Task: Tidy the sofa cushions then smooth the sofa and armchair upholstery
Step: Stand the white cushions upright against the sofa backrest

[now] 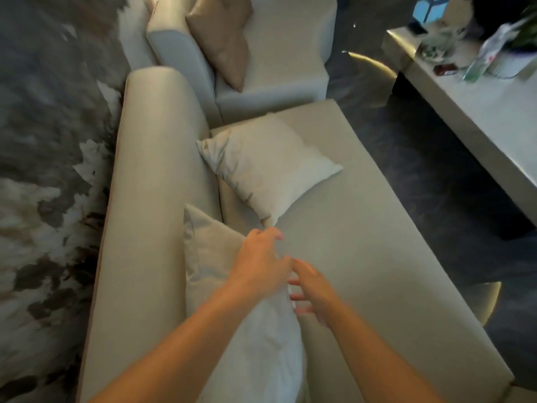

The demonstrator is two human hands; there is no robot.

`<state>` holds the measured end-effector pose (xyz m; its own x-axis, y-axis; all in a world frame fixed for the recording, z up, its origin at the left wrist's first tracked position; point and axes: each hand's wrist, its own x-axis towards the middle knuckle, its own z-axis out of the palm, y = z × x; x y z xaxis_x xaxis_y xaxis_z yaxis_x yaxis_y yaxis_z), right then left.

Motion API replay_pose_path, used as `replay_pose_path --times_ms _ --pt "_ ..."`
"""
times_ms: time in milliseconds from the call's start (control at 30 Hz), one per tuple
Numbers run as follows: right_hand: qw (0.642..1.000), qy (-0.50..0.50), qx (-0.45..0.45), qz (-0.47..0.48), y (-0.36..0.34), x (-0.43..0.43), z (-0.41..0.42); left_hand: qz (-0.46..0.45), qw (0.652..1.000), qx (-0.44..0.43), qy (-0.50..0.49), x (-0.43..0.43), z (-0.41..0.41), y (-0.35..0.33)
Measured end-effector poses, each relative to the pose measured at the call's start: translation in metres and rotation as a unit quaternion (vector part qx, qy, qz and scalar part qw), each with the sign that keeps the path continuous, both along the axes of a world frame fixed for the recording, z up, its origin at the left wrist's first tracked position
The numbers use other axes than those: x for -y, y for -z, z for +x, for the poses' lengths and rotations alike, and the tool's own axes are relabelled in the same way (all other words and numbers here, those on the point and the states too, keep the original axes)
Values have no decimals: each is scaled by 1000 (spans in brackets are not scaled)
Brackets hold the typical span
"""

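A: Status, largest item first?

B: Sofa (363,257): seat looks flat, smoothing judged not yet begun. Armchair (287,53): a tan cushion (223,39) leans in its back corner, untouched.

A: Sofa cushions?

B: White cushion (267,167) lies tilted at the seat's rear edge, against the backrest. Near cushion (220,271) stands along the backrest, being adjusted.

A: Grip state?

B: Left hand (261,263) is clamped on the near cushion's front edge. Right hand (312,289) has fingers spread apart, just beside that edge; contact cannot be told.
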<state>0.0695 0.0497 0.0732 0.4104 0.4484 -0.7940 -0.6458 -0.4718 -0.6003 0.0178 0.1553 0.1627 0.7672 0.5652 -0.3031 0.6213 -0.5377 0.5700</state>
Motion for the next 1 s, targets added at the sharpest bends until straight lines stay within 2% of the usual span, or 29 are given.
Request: replay_pose_path --times_ms 133,300,400,533,633,767,1000 --pt "995 71 2 65 -4 -27 44 -121 980 -46 -154 -50 67 30" --pt "979 187 -9 87 41 -71 82 -295 907 -79 -291 -128 118 73" --pt "965 246 -61 64 74 -105 92 -340 873 -85 -339 -176 126 89" --pt "947 310 -65 49 107 -145 112 -351 879 -32 -320 -228 148 103" --pt "929 350 -85 90 127 -157 127 -324 889 -18 -323 -245 167 128" --pt "941 313 -56 119 146 -170 140 -293 896 -11 -333 -244 188 168" --pt "931 339 -27 134 158 -199 134 -262 890 30 -372 -262 200 203"
